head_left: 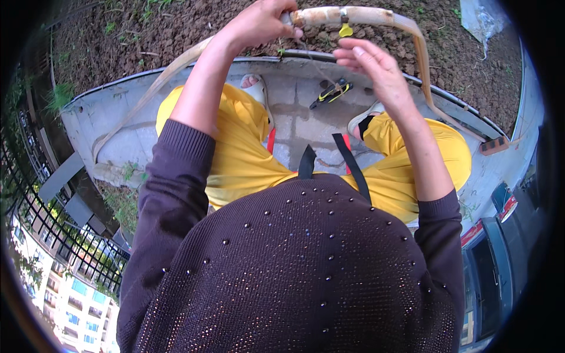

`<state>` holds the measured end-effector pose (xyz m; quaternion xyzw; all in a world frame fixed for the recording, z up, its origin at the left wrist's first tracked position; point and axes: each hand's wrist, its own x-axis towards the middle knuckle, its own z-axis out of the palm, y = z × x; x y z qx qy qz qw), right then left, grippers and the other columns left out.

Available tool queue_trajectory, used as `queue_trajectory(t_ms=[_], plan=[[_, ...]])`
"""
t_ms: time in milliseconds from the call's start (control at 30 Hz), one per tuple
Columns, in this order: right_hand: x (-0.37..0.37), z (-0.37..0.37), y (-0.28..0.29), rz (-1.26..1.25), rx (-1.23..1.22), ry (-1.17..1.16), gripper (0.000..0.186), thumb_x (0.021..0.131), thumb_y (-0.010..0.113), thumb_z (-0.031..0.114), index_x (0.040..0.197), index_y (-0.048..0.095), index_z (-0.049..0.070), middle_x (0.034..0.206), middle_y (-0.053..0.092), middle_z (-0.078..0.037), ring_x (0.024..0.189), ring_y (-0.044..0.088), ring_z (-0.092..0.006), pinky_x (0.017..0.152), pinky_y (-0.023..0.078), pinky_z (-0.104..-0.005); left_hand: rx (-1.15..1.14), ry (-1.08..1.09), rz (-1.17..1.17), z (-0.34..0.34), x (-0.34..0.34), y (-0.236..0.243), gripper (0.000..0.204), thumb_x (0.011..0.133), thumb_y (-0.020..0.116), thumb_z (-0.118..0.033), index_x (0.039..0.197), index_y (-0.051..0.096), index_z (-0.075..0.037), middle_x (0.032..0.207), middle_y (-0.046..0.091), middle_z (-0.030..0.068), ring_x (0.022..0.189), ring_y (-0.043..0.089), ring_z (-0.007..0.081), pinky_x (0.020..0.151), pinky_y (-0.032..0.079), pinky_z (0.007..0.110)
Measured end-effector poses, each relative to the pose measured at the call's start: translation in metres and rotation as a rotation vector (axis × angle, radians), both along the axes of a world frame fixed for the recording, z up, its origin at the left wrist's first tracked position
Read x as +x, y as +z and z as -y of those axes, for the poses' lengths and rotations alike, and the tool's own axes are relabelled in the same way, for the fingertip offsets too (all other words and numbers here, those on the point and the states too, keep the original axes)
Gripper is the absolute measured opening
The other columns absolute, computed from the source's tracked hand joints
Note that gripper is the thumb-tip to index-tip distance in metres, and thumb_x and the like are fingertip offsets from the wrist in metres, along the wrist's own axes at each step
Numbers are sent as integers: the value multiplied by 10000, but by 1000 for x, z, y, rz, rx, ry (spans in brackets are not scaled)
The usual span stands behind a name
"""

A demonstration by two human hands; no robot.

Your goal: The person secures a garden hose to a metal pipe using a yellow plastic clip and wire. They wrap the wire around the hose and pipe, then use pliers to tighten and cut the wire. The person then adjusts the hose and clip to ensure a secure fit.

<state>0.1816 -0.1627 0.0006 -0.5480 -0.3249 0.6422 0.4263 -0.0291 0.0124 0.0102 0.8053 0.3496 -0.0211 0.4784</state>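
A pale, worn hose [376,16] arches across the far side, over the soil. My left hand [259,25] is closed around it near a grey joint, left of the middle. A hose clamp with a yellow thumb key [345,29] sits around the hose to the right of that hand. Just below the key is my right hand [379,70], fingers loosely stretched, with nothing visible in them. From near my left hand a thin strand [318,69] hangs down; I cannot tell what it is. A black and yellow hand tool [331,94] lies on the paving between my feet.
Beyond the paved strip [294,126] and its thin raised edging lies brown, clumpy soil [147,38]. Clear plastic sheeting [484,23] is at the far right. A reddish brick [494,146] rests by the right edging. Dark metal fencing [56,229] stands at left.
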Motion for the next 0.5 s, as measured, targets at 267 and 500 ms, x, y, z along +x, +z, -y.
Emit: queue_trajectory(t_ms=[267, 500], plan=[[-18, -20, 78, -192, 139, -142, 542, 1050, 393, 396, 1362, 488, -36, 1242, 636, -180, 1148, 617, -283, 1025, 454, -408, -175, 30, -9, -5, 2, -2, 339, 758, 753, -91, 1063, 634, -1, 809, 614, 41, 782, 567, 139, 682, 471, 312], [-37, -45, 102, -691, 202, -19, 618, 1059, 305, 447, 1432, 427, -31, 1333, 587, -200, 1112, 629, -297, 938, 508, -402, -594, 228, 290, 7, 1, 5, 317, 832, 692, -67, 1134, 627, 7, 975, 674, 77, 987, 619, 168, 841, 516, 316]])
